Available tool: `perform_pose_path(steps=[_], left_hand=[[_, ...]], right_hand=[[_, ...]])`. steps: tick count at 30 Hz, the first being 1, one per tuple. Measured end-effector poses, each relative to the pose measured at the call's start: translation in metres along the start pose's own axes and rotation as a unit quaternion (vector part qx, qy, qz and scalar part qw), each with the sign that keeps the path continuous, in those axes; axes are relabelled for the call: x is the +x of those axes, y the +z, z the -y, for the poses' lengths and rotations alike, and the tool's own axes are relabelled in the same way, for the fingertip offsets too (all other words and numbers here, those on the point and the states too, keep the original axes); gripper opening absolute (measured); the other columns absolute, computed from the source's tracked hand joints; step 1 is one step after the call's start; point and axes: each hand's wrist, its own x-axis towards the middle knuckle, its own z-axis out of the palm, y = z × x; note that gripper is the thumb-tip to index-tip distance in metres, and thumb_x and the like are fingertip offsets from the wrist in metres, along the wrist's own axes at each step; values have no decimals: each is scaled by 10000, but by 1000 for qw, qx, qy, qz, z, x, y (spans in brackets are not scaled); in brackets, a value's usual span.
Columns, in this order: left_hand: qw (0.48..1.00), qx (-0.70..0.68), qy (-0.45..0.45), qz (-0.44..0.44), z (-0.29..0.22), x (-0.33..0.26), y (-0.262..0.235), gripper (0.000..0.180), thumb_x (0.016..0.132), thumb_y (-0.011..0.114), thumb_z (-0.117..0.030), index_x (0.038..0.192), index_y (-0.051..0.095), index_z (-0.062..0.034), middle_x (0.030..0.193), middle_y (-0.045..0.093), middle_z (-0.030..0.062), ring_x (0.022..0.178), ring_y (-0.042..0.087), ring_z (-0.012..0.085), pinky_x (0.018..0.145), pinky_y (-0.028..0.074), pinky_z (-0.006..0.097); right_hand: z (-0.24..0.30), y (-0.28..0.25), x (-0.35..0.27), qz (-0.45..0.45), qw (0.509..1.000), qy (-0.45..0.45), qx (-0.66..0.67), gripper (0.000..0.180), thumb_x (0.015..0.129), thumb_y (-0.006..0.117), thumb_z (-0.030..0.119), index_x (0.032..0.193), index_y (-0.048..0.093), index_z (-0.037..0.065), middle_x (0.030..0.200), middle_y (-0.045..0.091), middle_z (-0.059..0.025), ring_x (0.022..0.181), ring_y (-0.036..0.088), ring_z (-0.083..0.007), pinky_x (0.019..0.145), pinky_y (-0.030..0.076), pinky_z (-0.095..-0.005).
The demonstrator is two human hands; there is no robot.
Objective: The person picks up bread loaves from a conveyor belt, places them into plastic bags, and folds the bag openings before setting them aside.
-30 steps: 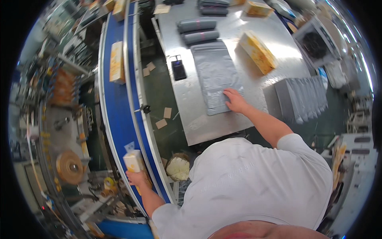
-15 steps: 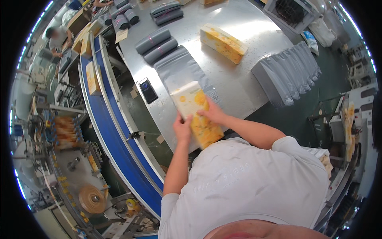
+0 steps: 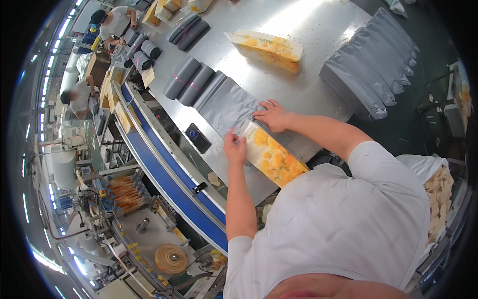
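Note:
A long white pack with yellow flowers (image 3: 276,158) lies slanting at the table's near edge, its lower end close to my shirt. Its far end meets the mouth of a flat grey plastic bag (image 3: 231,105) on a pile of such bags; whether it is inside the mouth I cannot tell. My right hand (image 3: 274,115) lies spread on the bag's edge, just beyond the pack's far end. To the left of that end is my left hand (image 3: 235,148), its fingers apart and slightly blurred, nothing seen in them.
Several grey rolls (image 3: 181,77) lie beyond the bags on the metal table (image 3: 298,94). A second flowered pack (image 3: 269,50) stands farther off. Filled grey bags (image 3: 371,65) line the right side. A phone (image 3: 197,138) lies left, near a blue conveyor (image 3: 164,174). Two co-workers are far left.
The pack has gone from my two-handed hold down to the table edge, against the bag. My right hand has moved off it onto the grey plastic; my left has let go. The view has turned.

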Motion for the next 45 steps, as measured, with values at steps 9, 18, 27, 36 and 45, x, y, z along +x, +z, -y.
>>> perform_pose_path(steps=[9, 18, 27, 36, 45], left_hand=[[975, 147, -164, 30, -54, 16, 30, 802, 802, 873, -437, 1389, 577, 23, 1700, 169, 338, 1552, 216, 529, 1270, 247, 536], [986, -128, -94, -52, 23, -83, 40, 683, 970, 743, -296, 1481, 476, 71, 1609, 393, 338, 1499, 405, 426, 1251, 278, 482], [980, 191, -59, -1, 33, 2, 22, 228, 889, 716, -226, 972, 778, -23, 930, 736, 220, 962, 653, 448, 855, 521, 511], [963, 68, -152, 214, -7, -163, 19, 177, 917, 660, -161, 967, 722, -3, 958, 711, 259, 918, 672, 474, 800, 538, 547], [982, 16, -163, 94, -9, -159, 18, 210, 932, 735, -170, 931, 711, 39, 823, 710, 225, 763, 705, 353, 717, 538, 449]], right_hand=[[10, -36, -27, -38, 987, -84, 133, 714, 841, 567, 35, 1544, 527, 156, 1621, 465, -26, 1456, 382, -372, 1234, 259, -554], [-6, 17, -11, -191, 954, 87, 214, 213, 925, 653, 213, 1074, 745, 91, 1090, 724, -124, 1172, 621, -361, 1023, 507, -461], [1, 9, -14, -43, 980, 157, 110, 239, 914, 649, 271, 950, 774, 70, 977, 754, -180, 999, 689, -435, 883, 552, -540], [29, 30, -154, 258, 955, 21, 142, 218, 862, 674, 244, 955, 805, 96, 982, 763, -182, 892, 724, -398, 792, 577, -515], [95, -5, -115, 213, 974, -19, 76, 221, 896, 681, 254, 998, 780, 85, 1050, 768, -149, 987, 723, -378, 856, 575, -509]])
